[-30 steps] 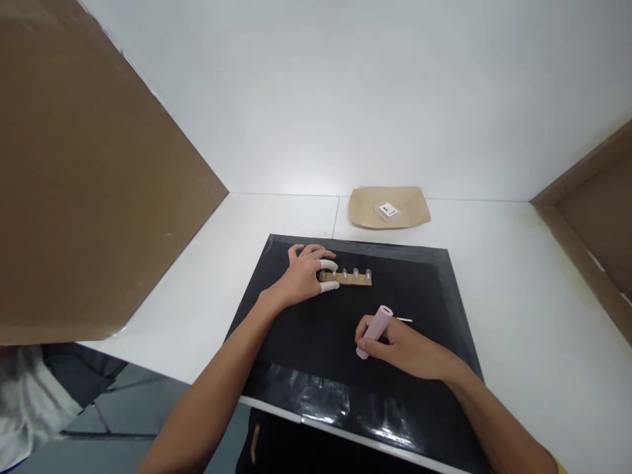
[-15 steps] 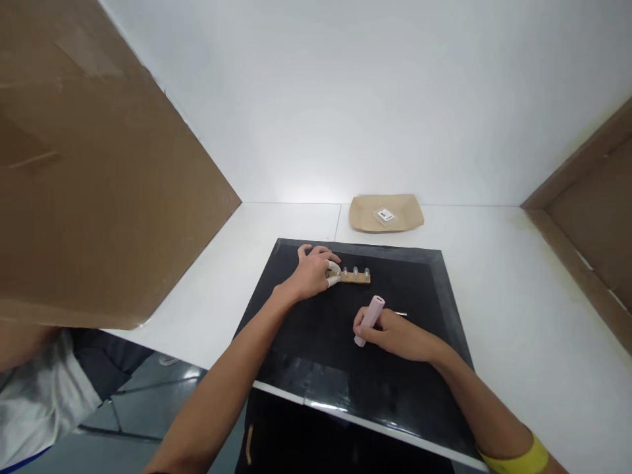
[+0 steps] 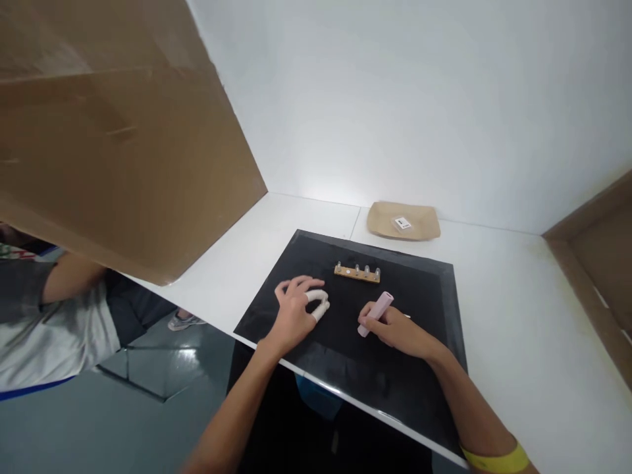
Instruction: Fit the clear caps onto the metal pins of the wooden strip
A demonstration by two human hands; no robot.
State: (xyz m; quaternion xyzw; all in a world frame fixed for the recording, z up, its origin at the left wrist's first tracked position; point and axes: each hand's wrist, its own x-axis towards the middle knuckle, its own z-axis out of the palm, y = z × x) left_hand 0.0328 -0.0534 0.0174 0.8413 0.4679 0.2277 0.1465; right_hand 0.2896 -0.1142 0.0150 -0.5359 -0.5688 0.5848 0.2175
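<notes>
A narrow wooden strip (image 3: 356, 273) lies on the black mat (image 3: 306, 247), with several small clear, rounded pieces standing along it and a pale round spot at a gap between them. Left of and nearer than the strip is my left hand (image 3: 299, 309), its thumb and index finger in white covers and pinched together; a tiny thing seems to be between the tips, too small to name. My right hand (image 3: 392, 326) is wrapped round a pink stick-shaped device (image 3: 376, 314), held tilted above the mat. A thin light-coloured rod (image 3: 407, 316) shows partly behind that hand.
A tan paper tray (image 3: 427, 222) holding a small labelled packet (image 3: 402, 223) stands near the back wall. A large brown cardboard panel (image 3: 162, 151) rises at the left, with a seated person (image 3: 64, 322) beyond it. Brown framing (image 3: 582, 263) borders the right.
My left hand has moved away from the strip, toward me, still pinching; the strip's left end now shows. My right hand still holds the pink device. The camera view has shifted and tilted.
</notes>
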